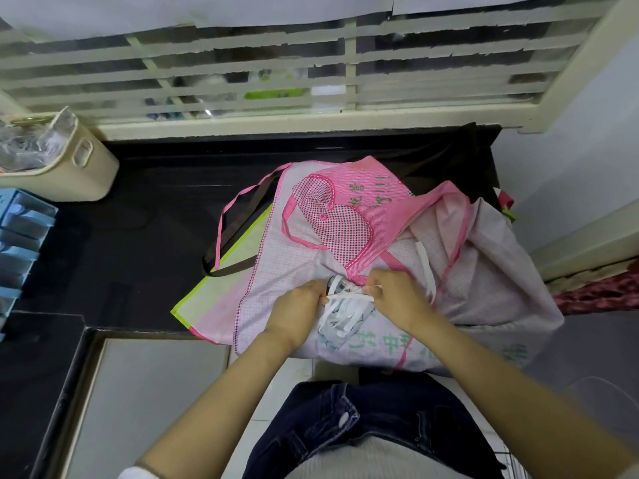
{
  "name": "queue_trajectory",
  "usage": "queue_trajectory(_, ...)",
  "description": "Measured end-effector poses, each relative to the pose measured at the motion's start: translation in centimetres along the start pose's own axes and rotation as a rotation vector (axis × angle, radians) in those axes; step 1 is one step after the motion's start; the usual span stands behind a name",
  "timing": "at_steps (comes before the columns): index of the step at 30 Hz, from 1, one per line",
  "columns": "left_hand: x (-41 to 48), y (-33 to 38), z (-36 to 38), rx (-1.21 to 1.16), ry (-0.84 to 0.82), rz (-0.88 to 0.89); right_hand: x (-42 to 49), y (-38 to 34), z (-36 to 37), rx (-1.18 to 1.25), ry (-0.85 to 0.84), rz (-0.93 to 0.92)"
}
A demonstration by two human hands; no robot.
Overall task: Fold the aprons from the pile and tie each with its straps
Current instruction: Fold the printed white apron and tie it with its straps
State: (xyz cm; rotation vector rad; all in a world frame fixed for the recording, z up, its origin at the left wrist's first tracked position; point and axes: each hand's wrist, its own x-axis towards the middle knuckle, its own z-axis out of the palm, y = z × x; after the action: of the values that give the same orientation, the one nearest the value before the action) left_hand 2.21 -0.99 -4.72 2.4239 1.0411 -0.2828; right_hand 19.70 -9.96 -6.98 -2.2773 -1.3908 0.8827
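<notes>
A small folded apron bundle (340, 323), grey-white, lies on top of the pile at the counter's front edge. White straps (345, 302) are wrapped around it. My left hand (301, 305) pinches a strap at the bundle's left side. My right hand (397, 293) pinches the strap's other end on the right, pulling it taut between both hands. Under the bundle lies a pile of aprons: a pink checked apron (349, 209) with a dotted pocket and green writing, and a pale lilac apron (484, 271) with pink trim.
The black counter (155, 209) carries a cream basket (69, 160) at the left and blue boxes (24, 229) on the far left edge. A green-edged bag (221, 281) with brown handles lies under the pile. A barred window stands behind. A wall is at the right.
</notes>
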Motion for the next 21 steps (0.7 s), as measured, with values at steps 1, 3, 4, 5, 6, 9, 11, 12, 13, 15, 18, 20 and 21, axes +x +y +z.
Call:
queue_trajectory(1, 0.1, 0.0, 0.0, 0.049, 0.005, 0.003, 0.0, -0.1, 0.0, -0.005, -0.006, 0.008)
queue_trajectory(3, 0.4, 0.2, 0.0, 0.091, 0.009, -0.013, 0.0, -0.4, -0.3, -0.021, -0.017, 0.014)
queue_trajectory(4, 0.6, 0.4, -0.1, 0.093, 0.020, -0.036, 0.1, -0.6, -0.4, -0.033, -0.018, 0.016)
queue_trajectory(5, 0.7, 0.6, 0.1, 0.087, 0.037, -0.056, 0.1, -0.9, -0.6, -0.050, -0.016, 0.012)
queue_trajectory(6, 0.7, 0.7, 0.2, 0.067, 0.054, -0.073, 0.1, -1.1, -0.8, -0.072, -0.015, 0.001)
queue_trajectory(9, 0.7, 1.1, 0.7, -0.174, 0.138, -0.106, -0.1, -1.6, -0.9, -0.100, -0.006, -0.034)
queue_trajectory(11, 1.2, 1.9, 0.7, -0.345, 0.253, -0.090, 0.0, -1.7, -1.0, -0.097, 0.022, -0.042)
queue_trajectory(12, 1.5, 2.4, 0.6, -0.434, 0.321, -0.092, 0.2, -1.8, -1.1, -0.090, 0.045, -0.044)
queue_trajectory(13, 1.8, 3.1, 0.2, -0.543, 0.385, -0.101, 0.3, -1.8, -1.2, -0.082, 0.062, -0.051)
queue_trajectory(15, 2.4, 4.1, -0.6, -0.747, 0.463, -0.109, 0.6, -1.9, -1.7, -0.073, 0.093, -0.064)
queue_trajectory(18, 2.9, 4.0, -1.6, -0.648, 0.460, -0.062, 1.0, -1.3, -3.2, -0.038, 0.104, -0.088)
queue_trajectory(20, 2.9, 3.4, -1.8, -0.385, 0.392, -0.034, 1.5, -0.6, -4.2, -0.030, 0.104, -0.085)
queue_trajectory(21, 2.8, 3.0, -1.7, -0.247, 0.351, -0.015, 1.6, -0.3, -4.6, -0.052, 0.088, -0.083)
